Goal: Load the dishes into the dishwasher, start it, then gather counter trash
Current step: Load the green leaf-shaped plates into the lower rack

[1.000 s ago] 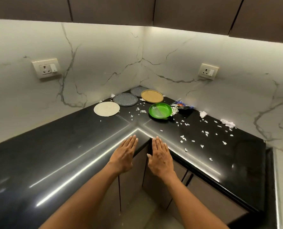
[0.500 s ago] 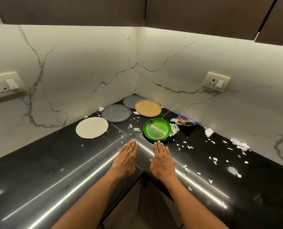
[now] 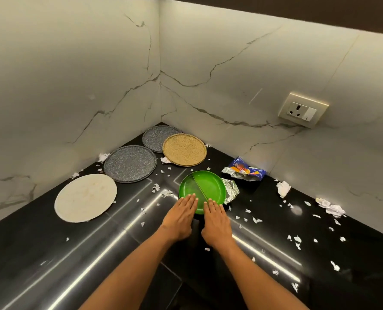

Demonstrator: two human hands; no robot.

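My left hand (image 3: 180, 217) and right hand (image 3: 216, 222), fingers straight and flat, have slid forward from the counter's edge; fingertips now overlap the green plate (image 3: 200, 189), near the corner. Nothing gripped yet, so I judge loading is just beginning.

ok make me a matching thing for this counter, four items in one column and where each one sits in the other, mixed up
Items:
1. green plate
2. white plate
3. tan plate
4. snack wrapper

Places:
A. farthest left of the plates
B. under both hands' fingertips
C. by the right wall, beyond the crumpled foil
D. overlapping a grey plate in the corner

Pairs: 1-B, 2-A, 3-D, 4-C
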